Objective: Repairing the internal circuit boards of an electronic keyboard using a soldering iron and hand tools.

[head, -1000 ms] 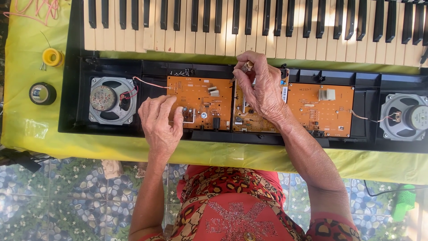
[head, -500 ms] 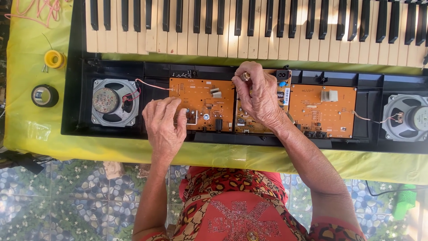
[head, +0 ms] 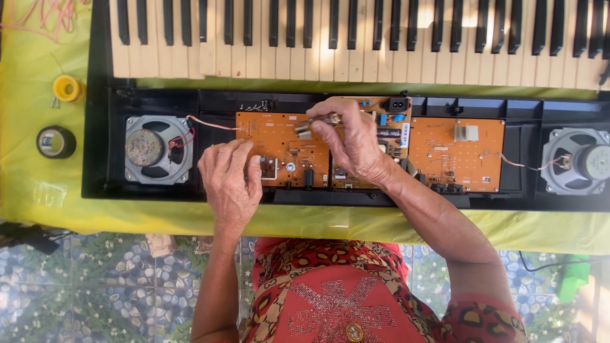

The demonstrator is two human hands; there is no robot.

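— Orange circuit boards in an opened black keyboard housing (head: 101, 127). Which one is being worked on?

— The left circuit board (head: 279, 136). It sits in the housing's trough, just near of the row of keys (head: 356, 38) and right of the left speaker (head: 157, 149), whose thin wire runs to the board's far left corner.

— And the hands?

— The right hand (head: 352, 143) pinches a slim metal tool (head: 311, 122) between thumb and the first fingers, the other fingers curled under. The tool lies nearly level, pointing left over the far right part of that board. Whether its end touches a part, I cannot tell. The left hand (head: 230, 181) rests on the board's near left edge, fingers pressed together and bent, tips down on the board.

— So what step is this?

— I judge it to be probing or working one spot on the board while the other hand steadies it.

— What does a next move call for?

— A steady tip. The parts stand crowded there, so a slip could bridge neighbours or nick the speaker wire.

— Anything else about?

— The right circuit board (head: 445, 149) and right speaker (head: 575, 160) lie untouched. On the yellow cloth (head: 38, 190) at far left sit a yellow spool (head: 67, 87) and a black tape roll (head: 55, 141), well apart from both hands.
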